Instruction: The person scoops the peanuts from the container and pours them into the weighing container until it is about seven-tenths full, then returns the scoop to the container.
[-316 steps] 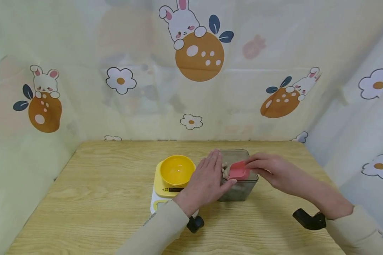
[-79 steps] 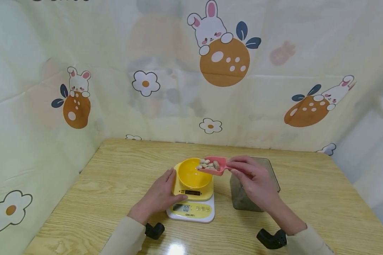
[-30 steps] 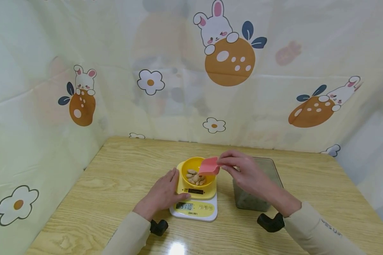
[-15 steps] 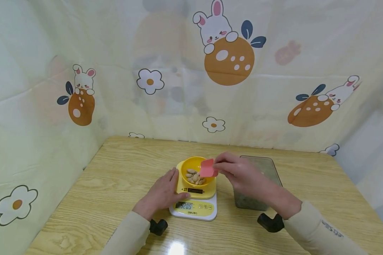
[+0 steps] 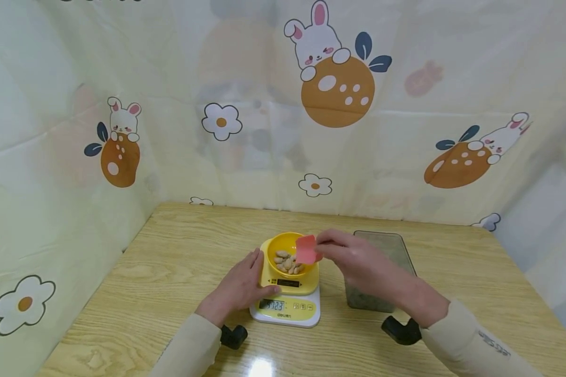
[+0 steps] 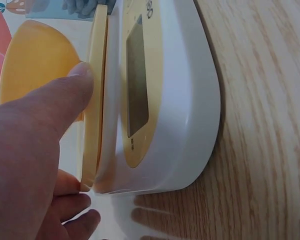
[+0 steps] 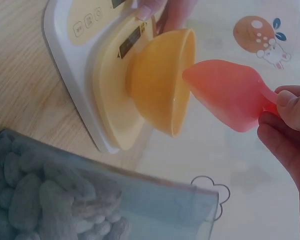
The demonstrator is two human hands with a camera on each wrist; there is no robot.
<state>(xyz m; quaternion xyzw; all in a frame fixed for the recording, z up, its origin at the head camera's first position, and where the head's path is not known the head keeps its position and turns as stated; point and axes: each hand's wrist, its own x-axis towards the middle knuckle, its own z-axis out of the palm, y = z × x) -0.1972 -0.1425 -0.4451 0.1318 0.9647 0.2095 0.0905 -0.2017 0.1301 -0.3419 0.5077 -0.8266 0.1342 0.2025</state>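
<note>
My right hand pinches the thin handle of a pink scoop. The scoop is tipped over the right rim of a yellow bowl, its lip pointing into it in the right wrist view. Pale tan lumps, like peanuts in the shell, lie in the bowl. Under the bowl is a yellow and white kitchen scale; its display reads about 472.3. My left hand rests against the scale's yellow platform, fingers along the left side and thumb on the front part.
A grey see-through box stands right of the scale, partly behind my right forearm. Several more lumps fill its lower part. A patterned cloth hangs behind the wooden table and on both sides.
Earlier the scoop was in the box, then came left loaded over the bowl. The lumps were tipped into the bowl. In the last second the scoop tilted further; the display fell from about 520.5.
</note>
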